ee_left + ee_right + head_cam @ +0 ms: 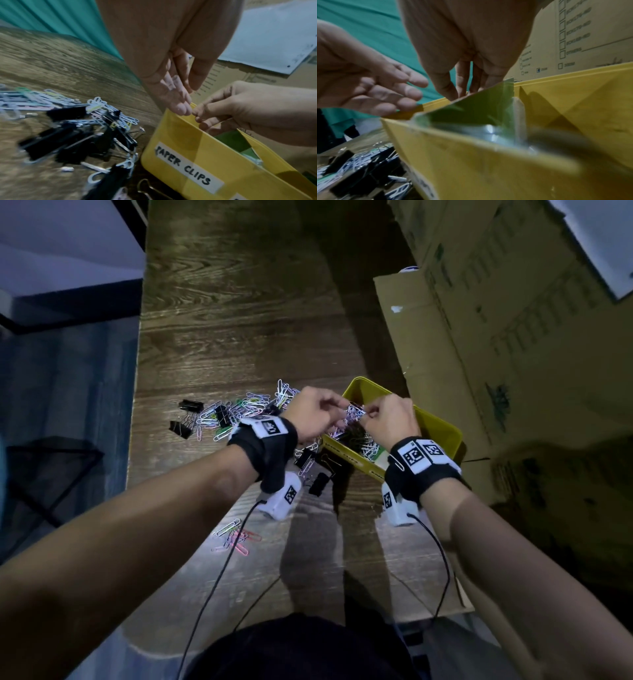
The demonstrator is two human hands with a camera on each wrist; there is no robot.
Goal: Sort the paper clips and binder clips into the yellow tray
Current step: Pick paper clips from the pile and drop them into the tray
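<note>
Left hand (310, 414): pinching a tangle of paper clips (354, 411) above the tray (442, 433).
Right hand (388, 419): pinching the same tangle.
Loose clips (239, 410): on the table left of the tray, with binder clips (190, 405).
Handling: light, springy wire that snags; likely best pulled apart by single loops.

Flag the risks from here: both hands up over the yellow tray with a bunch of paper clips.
1. The tangled clump of paper clips, pinched between the left hand and right hand, sits near the yellow tray wall; strays could drop outside.
2. Black binder clips lie mixed into the table pile, so one could ride along into the "PAPER CLIPS" label compartment.
</note>
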